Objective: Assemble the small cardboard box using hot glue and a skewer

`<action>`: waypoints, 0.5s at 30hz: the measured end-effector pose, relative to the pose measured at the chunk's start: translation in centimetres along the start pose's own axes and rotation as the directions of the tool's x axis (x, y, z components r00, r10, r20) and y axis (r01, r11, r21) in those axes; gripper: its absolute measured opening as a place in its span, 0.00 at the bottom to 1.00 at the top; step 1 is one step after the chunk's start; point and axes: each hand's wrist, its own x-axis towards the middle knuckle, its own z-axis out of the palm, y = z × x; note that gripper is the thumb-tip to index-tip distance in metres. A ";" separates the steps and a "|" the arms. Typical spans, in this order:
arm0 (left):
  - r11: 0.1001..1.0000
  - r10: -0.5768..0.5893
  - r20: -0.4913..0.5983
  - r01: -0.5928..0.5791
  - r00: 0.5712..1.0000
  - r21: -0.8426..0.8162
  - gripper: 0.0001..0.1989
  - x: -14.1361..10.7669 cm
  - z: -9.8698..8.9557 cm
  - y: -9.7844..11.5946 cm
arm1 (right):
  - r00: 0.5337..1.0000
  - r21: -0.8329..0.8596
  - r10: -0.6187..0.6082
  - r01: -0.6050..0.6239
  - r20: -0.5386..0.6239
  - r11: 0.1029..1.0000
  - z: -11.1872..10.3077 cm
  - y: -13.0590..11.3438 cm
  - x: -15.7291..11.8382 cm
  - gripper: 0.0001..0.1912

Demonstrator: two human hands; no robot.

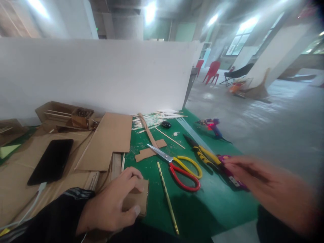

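Observation:
My left hand [113, 199] is closed over a small brown cardboard box [143, 197] at the table's near edge, thumb in front and fingers bent across its top. Smeared by motion, my right hand [268, 185] is at the right, its fingertips at a purple-handled tool [234, 180], perhaps a utility knife; whether they grip it I cannot tell. Scissors [174, 165] with red and yellow handles lie between the hands. Beside them are yellow-and-black pliers [202, 152] and a gold twisted pencil-like stick [165, 195].
Cardboard sheets [106, 138] and a black phone [52, 162] with a white cable cover the left side. Thin wooden sticks [172, 116], cardboard strips [149, 153] and a glue gun [212, 126] lie farther back. A white panel [101, 74] stands behind the green tabletop [197, 209].

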 end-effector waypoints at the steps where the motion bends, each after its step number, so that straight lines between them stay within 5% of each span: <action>1: 1.000 0.004 0.000 -0.004 1.000 -0.003 0.20 0.0 0.0 0.0 | 0.999 0.008 -0.046 0.046 0.017 0.999 0.2 -0.4 0.6 0.22; 8: 1.000 0.007 -0.019 -0.007 1.000 0.015 0.20 -0.1 0.0 0.2 | 0.953 0.011 -0.227 0.230 0.200 0.973 1.9 0.0 1.6 0.16; 15: 1.000 -0.008 -0.016 0.008 1.000 0.001 0.22 -0.3 0.1 0.0 | 0.960 0.004 -0.147 0.151 0.236 0.989 3.5 0.8 1.2 0.15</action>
